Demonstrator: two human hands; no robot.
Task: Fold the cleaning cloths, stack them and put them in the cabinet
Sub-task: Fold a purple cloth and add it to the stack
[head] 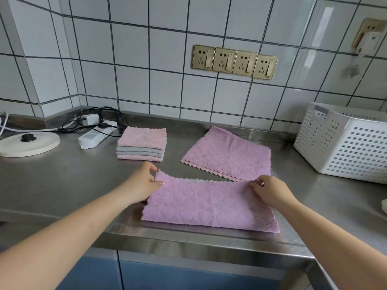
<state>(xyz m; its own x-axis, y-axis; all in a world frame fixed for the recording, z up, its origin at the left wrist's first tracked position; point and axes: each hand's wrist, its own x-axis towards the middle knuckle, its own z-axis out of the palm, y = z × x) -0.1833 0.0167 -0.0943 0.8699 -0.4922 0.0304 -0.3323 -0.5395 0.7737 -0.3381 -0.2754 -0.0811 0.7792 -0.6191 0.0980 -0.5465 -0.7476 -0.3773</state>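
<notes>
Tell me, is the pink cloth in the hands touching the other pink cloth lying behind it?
Apart. The head view shows a strip of bare steel counter between the held cloth and the flat cloth.

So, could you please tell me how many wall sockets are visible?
5: four in a row on the tiled wall above the counter, one at the upper right with a plug in it.

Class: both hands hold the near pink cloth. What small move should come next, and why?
Probably fold it in half again. The left hand and right hand pinch the far corners of the cloth, which is still a long strip, wider than the squares in the stack.
</notes>
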